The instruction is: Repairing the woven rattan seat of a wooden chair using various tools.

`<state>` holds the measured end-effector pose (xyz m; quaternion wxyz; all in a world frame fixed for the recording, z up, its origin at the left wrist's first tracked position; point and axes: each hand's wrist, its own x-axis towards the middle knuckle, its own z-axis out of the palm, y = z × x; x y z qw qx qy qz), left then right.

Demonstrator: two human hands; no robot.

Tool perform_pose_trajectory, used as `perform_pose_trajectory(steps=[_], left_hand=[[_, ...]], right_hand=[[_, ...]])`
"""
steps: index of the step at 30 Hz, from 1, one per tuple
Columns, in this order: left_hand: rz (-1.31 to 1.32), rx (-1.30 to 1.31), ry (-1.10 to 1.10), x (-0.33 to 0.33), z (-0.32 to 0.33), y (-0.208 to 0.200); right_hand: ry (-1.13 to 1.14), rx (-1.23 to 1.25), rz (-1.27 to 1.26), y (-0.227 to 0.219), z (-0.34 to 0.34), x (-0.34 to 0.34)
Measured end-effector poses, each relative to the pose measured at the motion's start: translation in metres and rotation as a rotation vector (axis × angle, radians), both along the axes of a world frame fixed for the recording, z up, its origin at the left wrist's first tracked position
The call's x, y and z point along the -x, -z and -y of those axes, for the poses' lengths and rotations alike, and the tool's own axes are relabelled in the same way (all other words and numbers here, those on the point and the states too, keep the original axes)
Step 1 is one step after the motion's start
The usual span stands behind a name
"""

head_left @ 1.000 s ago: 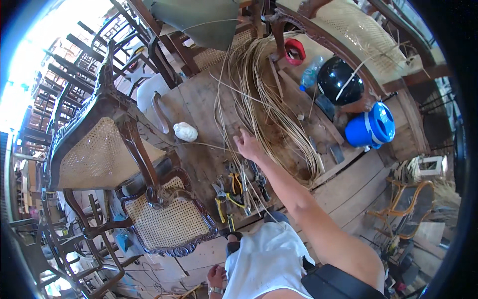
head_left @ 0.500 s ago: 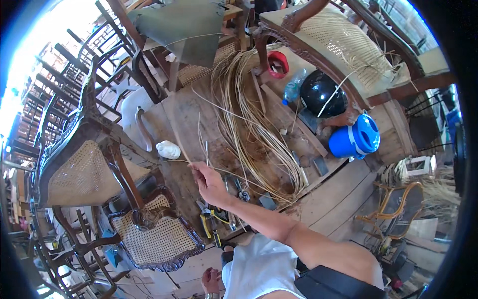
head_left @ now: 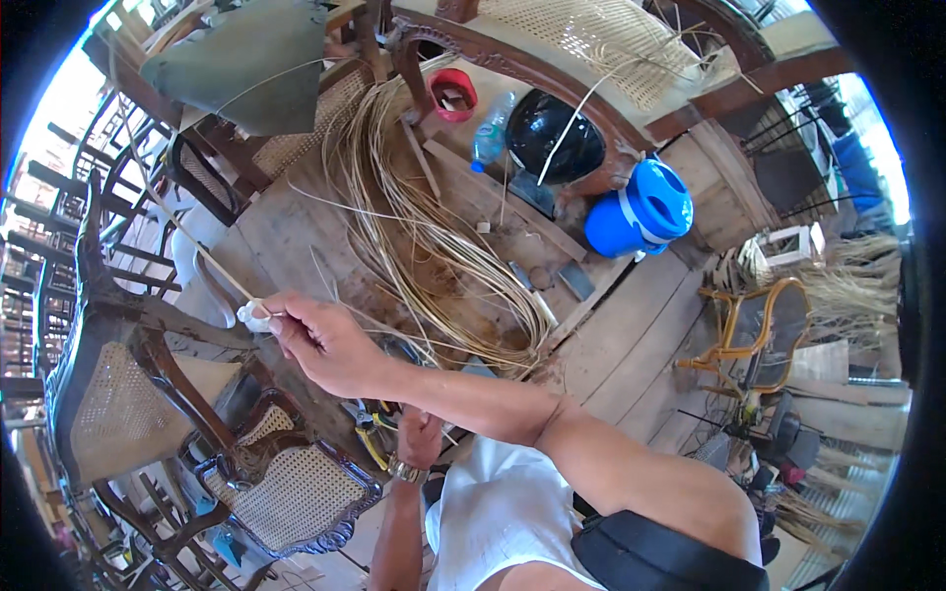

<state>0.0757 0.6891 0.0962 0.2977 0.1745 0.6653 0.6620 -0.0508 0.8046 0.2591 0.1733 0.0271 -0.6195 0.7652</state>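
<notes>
Cane: a pale strand (head_left: pixel 187 241) is being pinched between the fingertips of the right hand (head_left: pixel 325 340), and is running up and away from the grip toward the dark chair frames.
Right hand: the fingers are being pressed together on the strand, the arm being stretched across the body.
White lump: a small white lump (head_left: pixel 254 315) is being held against the strand just beyond the fingertips; what it is cannot be told.
Left hand: the left hand (head_left: pixel 422 438), a watch at its wrist, is being kept low, below the grip, beside yellow-handled pliers (head_left: pixel 370 433); whether it is closed on anything cannot be told.
Bundle: a loose bundle of cane (head_left: pixel 424 246) is lying on the wooden bench (head_left: pixel 631 325), to the far side of the grip.
Chair: a caned seat (head_left: pixel 296 492) is standing below the grip.
Risk: the strand is probably being pulled taut, so a kink or a snap could be caused by too sharp a bend at the pinch, and a slip could be caused by the narrow fingertip hold.
Snagging: the free length could be caught on the chair frames it is passing.
</notes>
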Motion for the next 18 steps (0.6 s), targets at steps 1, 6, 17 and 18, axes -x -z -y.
perform_pose_trajectory(steps=[1,6,17,18], left_hand=[[-0.043,-0.009,0.043,-0.006,-0.005,0.01],[0.377,0.068,0.005,-0.039,-0.008,0.001],[0.493,0.168,-0.282,-0.04,-0.014,0.034],[0.412,0.104,-0.412,-0.034,-0.018,0.036]], right_hand=[[0.055,-0.063,-0.013,0.009,-0.005,0.003],[0.19,-0.198,0.433,0.05,-0.067,0.026],[0.311,0.021,0.625,0.187,-0.174,0.077],[0.298,0.007,0.532,0.187,-0.186,0.086]])
